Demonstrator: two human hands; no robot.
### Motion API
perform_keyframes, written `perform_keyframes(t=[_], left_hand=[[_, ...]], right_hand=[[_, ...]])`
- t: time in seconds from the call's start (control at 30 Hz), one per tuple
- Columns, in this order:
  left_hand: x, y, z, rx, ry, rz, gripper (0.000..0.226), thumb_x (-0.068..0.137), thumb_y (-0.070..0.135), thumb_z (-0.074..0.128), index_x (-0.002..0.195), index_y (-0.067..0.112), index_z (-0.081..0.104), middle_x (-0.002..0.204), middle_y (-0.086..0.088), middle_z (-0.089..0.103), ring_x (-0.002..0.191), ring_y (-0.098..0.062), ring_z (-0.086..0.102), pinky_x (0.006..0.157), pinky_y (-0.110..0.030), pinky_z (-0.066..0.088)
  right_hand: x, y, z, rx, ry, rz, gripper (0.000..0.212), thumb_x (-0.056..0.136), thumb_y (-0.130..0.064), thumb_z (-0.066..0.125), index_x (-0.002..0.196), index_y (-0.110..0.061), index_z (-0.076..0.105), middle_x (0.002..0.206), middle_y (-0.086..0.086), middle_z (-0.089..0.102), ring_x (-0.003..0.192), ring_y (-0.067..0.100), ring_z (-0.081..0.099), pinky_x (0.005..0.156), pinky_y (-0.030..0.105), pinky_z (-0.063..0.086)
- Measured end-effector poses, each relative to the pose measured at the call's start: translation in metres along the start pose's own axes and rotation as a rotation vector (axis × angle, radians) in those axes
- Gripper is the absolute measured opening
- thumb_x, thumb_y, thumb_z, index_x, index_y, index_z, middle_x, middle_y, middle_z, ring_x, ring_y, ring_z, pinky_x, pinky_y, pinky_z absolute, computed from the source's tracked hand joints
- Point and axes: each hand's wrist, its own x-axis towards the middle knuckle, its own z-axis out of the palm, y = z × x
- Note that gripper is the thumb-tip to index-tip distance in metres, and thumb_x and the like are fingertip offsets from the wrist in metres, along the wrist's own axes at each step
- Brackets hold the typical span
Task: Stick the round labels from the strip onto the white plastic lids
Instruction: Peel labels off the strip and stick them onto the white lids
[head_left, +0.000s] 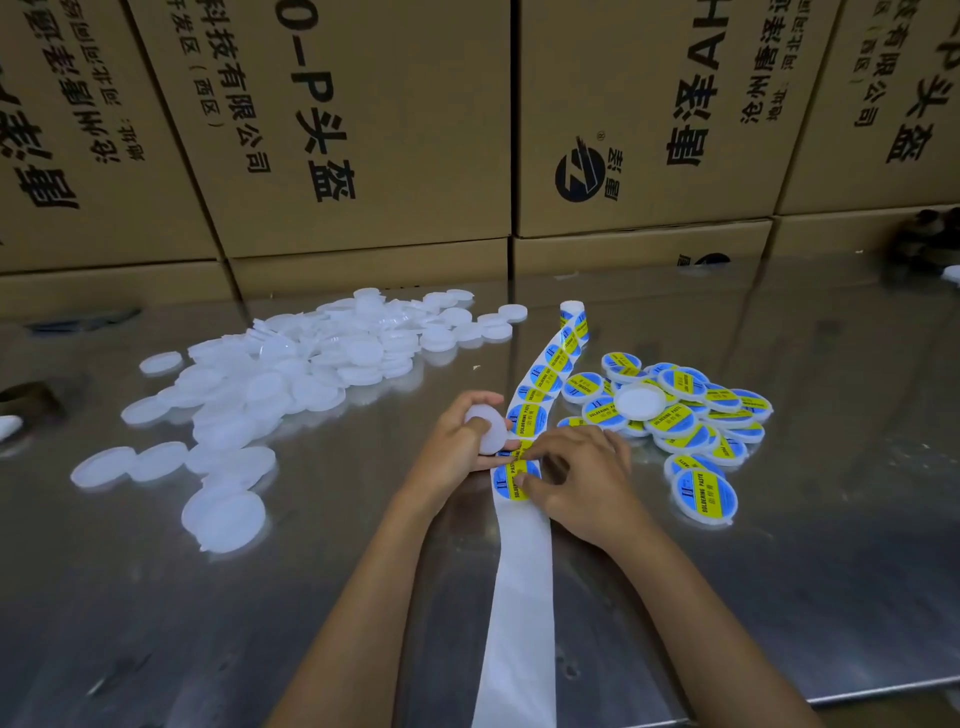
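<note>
A white backing strip (519, 597) runs from the table's front edge up to a small roll (572, 312), carrying blue-and-yellow round labels (545, 375). My left hand (457, 447) grips a plain white lid (491, 428) just left of the strip. My right hand (576, 480) rests on the strip, its fingertips pinching the edge of the nearest label (511, 480). A large heap of unlabelled white lids (291, 374) lies to the left. Labelled lids (685, 415) are piled to the right.
The work surface is a shiny metal table (805, 545), its front edge at lower right. Stacked brown cardboard boxes (363, 130) form a wall along the back. A dark object (31, 397) sits at the far left edge.
</note>
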Motion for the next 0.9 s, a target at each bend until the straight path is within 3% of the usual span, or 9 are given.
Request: perform_keyframes(t=[0.13,0.3,0.43,0.53,0.6,0.67,0.77,0.9], left_hand=[[-0.001,0.0,-0.001,0.002,0.025,-0.01,0.039,0.1,-0.004,0.031,0.117,0.018,0.058,0.115,-0.017,0.067,0.082,-0.018,0.073,0.072,-0.028,0.059],[-0.002,0.001,-0.001,-0.013,0.037,-0.012,0.037,0.1,-0.003,0.034,0.116,0.017,0.06,0.116,-0.019,0.068,0.088,-0.018,0.068,0.068,-0.026,0.06],[-0.003,0.001,0.002,-0.092,0.092,-0.009,0.041,0.098,-0.006,0.036,0.128,0.018,0.052,0.105,-0.011,0.068,0.082,-0.019,0.068,0.064,-0.029,0.06],[-0.004,0.0,0.001,-0.32,0.084,-0.05,0.035,0.098,-0.009,0.041,0.125,0.008,0.054,0.109,-0.016,0.07,0.082,-0.022,0.072,0.071,-0.036,0.063],[-0.005,0.002,0.0,-0.466,0.035,-0.07,0.029,0.097,-0.008,0.046,0.118,0.005,0.061,0.116,-0.022,0.069,0.087,-0.027,0.074,0.075,-0.037,0.063],[-0.006,0.004,0.002,-0.571,-0.017,-0.098,0.026,0.099,0.0,0.048,0.118,0.005,0.063,0.115,-0.021,0.069,0.093,-0.03,0.073,0.081,-0.04,0.062],[-0.01,0.008,0.009,-0.661,-0.1,-0.173,0.032,0.102,0.014,0.042,0.124,0.002,0.063,0.115,-0.019,0.071,0.098,-0.032,0.071,0.084,-0.042,0.062],[-0.015,0.011,0.016,-0.649,-0.185,-0.221,0.04,0.101,0.01,0.034,0.13,0.002,0.06,0.125,-0.024,0.066,0.108,-0.035,0.068,0.089,-0.043,0.059]], right_hand=[[0.0,-0.006,0.0,0.056,0.011,-0.042,0.02,0.077,-0.032,0.077,0.096,-0.035,0.07,0.105,-0.021,0.064,0.116,0.008,0.049,0.108,0.036,0.025],[-0.002,-0.018,-0.006,0.195,0.037,-0.191,0.018,0.076,-0.008,0.075,0.09,-0.019,0.074,0.099,-0.012,0.068,0.101,0.02,0.056,0.094,0.036,0.039],[-0.001,-0.031,-0.013,0.714,0.039,0.031,0.02,0.082,0.006,0.068,0.082,-0.013,0.065,0.083,-0.009,0.066,0.076,0.01,0.058,0.073,0.023,0.049],[0.002,-0.028,-0.018,1.007,0.101,0.2,0.02,0.087,0.008,0.063,0.088,-0.011,0.059,0.081,-0.007,0.067,0.074,0.011,0.063,0.067,0.03,0.055],[0.004,-0.024,-0.021,1.109,0.13,0.292,0.015,0.087,0.007,0.063,0.093,-0.007,0.059,0.085,0.003,0.069,0.072,0.012,0.066,0.061,0.027,0.056],[0.006,-0.022,-0.021,1.132,0.152,0.338,0.015,0.086,0.005,0.066,0.095,-0.005,0.06,0.089,0.01,0.07,0.071,0.012,0.067,0.059,0.022,0.054],[0.007,-0.021,-0.018,1.12,0.161,0.308,0.02,0.083,0.006,0.069,0.094,-0.009,0.061,0.087,0.003,0.071,0.075,0.009,0.067,0.065,0.019,0.054],[0.008,-0.023,-0.014,0.985,0.167,0.221,0.025,0.081,0.008,0.071,0.091,-0.012,0.06,0.087,0.0,0.068,0.077,0.009,0.064,0.069,0.019,0.053]])
